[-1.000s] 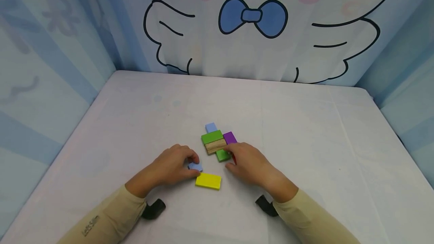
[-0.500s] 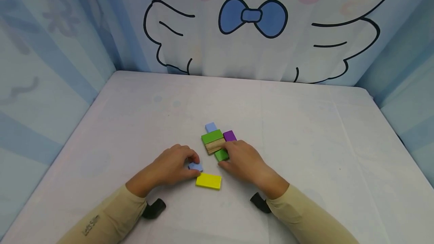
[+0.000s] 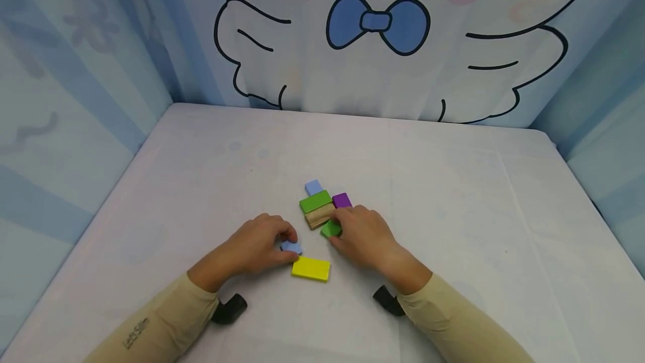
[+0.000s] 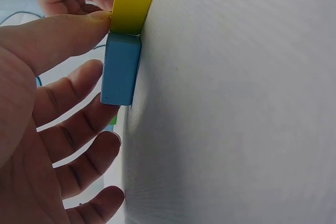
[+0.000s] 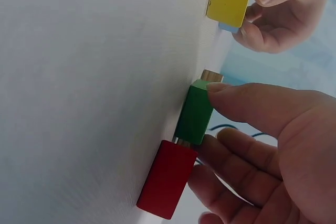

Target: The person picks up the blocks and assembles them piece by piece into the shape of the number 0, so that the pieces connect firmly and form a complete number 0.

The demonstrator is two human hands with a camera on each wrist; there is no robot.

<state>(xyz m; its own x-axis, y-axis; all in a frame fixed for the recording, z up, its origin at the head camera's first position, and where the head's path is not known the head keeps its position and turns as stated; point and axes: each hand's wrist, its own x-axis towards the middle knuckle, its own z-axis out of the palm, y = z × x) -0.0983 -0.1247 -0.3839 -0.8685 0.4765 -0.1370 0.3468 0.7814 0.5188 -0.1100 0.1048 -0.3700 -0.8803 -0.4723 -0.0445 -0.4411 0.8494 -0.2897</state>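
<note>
In the head view my left hand (image 3: pixel 259 244) holds a light blue block (image 3: pixel 291 247) lying flat, thumb at its near edge and a finger at its far edge. The left wrist view shows that blue block (image 4: pixel 121 69) end to end with a yellow block (image 4: pixel 134 1), the thumb tip by their joint. My right hand (image 3: pixel 364 237) pinches a small green block (image 3: pixel 331 229) between thumb and a finger. Beside it in the right wrist view stands a red block (image 5: pixel 167 179), which the hand hides from the head camera.
Beyond the right fingers lie a wood-coloured block (image 3: pixel 319 215), a longer green block (image 3: pixel 315 201), a purple block (image 3: pixel 342 200) and another light blue block (image 3: pixel 313 187), grouped closely. A white cloth (image 3: pixel 443 184) covers the table, with patterned curtains (image 3: pixel 373 83) at its back and sides.
My right hand has moved a little left, and its thumb has come to the small green block, which has turned slightly. The red sliver has gone behind the hand. My left hand has stayed put.
</note>
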